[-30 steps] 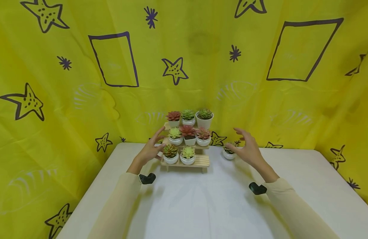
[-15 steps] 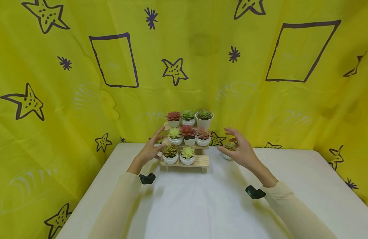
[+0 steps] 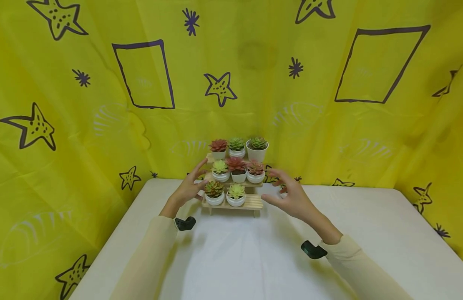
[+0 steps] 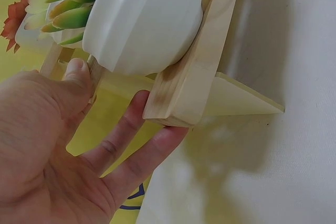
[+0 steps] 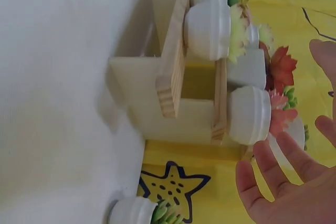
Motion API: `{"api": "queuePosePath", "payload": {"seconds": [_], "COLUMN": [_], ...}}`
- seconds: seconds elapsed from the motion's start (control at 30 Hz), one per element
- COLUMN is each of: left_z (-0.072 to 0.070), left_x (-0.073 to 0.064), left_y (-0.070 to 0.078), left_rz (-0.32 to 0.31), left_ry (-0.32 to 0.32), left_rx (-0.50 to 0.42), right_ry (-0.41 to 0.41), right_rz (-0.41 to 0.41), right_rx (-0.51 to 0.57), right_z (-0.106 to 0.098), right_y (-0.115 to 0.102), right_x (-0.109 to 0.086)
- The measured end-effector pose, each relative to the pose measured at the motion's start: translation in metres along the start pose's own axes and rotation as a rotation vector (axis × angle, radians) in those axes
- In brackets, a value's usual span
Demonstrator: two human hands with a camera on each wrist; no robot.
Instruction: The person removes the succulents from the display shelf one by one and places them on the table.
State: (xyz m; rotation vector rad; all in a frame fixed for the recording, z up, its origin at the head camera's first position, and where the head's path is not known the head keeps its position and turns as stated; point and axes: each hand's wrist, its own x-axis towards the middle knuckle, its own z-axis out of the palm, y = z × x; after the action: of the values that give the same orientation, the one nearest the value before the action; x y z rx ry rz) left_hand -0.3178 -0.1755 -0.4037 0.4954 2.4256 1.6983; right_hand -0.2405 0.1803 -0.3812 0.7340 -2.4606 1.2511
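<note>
A three-tier wooden stand (image 3: 254,202) bears several small artificial succulents in white pots. At its left side, my left hand (image 3: 185,189) spreads along the shelf ends; in the left wrist view the thumb rests on one shelf end and two fingertips touch the lower shelf (image 4: 178,95), beside a white pot (image 4: 144,24) with a green-orange succulent. My right hand (image 3: 291,198) hovers off the stand's right side, fingers spread, holding nothing. Its fingertips come close to the pink succulent (image 5: 281,114) on the middle tier. Mostly hidden behind that hand, another potted succulent (image 5: 134,212) stands on the table.
The white-covered table (image 3: 231,258) runs back to a yellow curtain (image 3: 224,50) printed with stars. On the bottom tier, a light-green succulent (image 3: 237,191) sits left of a bare stretch of shelf. A larger white pot (image 3: 257,154) stands at the top right.
My right hand has moved left, from over the lone potted succulent to beside the stand, and that succulent is now mostly covered. The left hand has stayed at the stand.
</note>
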Motion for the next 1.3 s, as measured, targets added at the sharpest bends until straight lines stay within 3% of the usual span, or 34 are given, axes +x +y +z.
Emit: {"api": "queuePosePath", "payload": {"seconds": [0.43,0.87,1.3], "left_z": [0.001,-0.001,-0.001], "left_x": [0.000,0.001,0.000], "left_y": [0.002,-0.001,-0.001], "left_rz": [-0.006,-0.003,0.022], "left_ry": [0.006,0.004,-0.003], "left_rx": [0.002,0.015,0.021], "right_ry": [-0.056,-0.112,-0.099], "right_rz": [-0.006,0.068,0.132], "right_rx": [0.053,0.112,0.139], "right_z": [0.023,0.047,0.068], "right_y": [-0.001,-0.004,-0.003], "right_x": [-0.001,0.007,0.016]}}
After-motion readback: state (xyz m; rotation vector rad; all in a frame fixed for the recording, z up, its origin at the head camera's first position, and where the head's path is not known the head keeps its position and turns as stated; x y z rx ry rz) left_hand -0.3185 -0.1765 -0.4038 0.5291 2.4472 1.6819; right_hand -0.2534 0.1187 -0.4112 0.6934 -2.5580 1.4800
